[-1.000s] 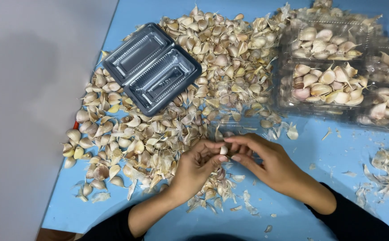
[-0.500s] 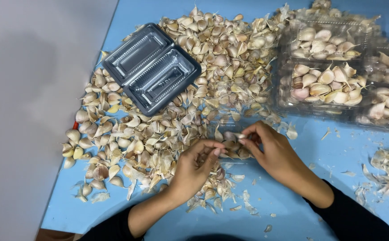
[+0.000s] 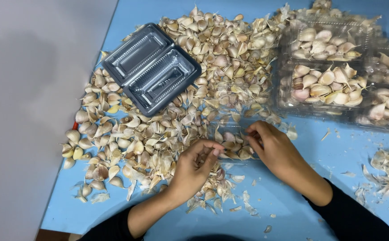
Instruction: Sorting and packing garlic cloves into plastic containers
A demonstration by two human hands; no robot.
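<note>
A small clear tray (image 3: 231, 119) is seen on the blue table (image 3: 337, 147) near the middle of the view, at the 6 o'clock edge of the big heap of garlic cloves (image 3: 221, 49), and a few cloves (image 3: 228, 137) are already laid in it. The left hand (image 3: 194, 172) is placed at the tray's 8 o'clock corner with the fingers curled and the thumb and forefinger drawn narrow. Whether a clove is pinched between them cannot be told. The right hand (image 3: 277, 151) is set at the tray's 3 o'clock side, loosely curved, with its fingertips laid on the rim. Whether the rim is gripped or only steadied cannot be told either. The step in hand is judged to be the filling of this tray with loose cloves, and it is judged to be at an early stage, since much of the tray's floor is bare. At 2 o'clock, well apart, closed clear boxes (image 3: 324, 85) packed with cloves are stacked. At 11 o'clock an open pair of dark trays (image 3: 152, 67) lies empty on the heap. For the next move, a clove would have to be picked singly from the loose ones just beside the left hand, at 9 o'clock. The light tray would need to be kept steady, as it could easily be pushed into the heap.
</note>
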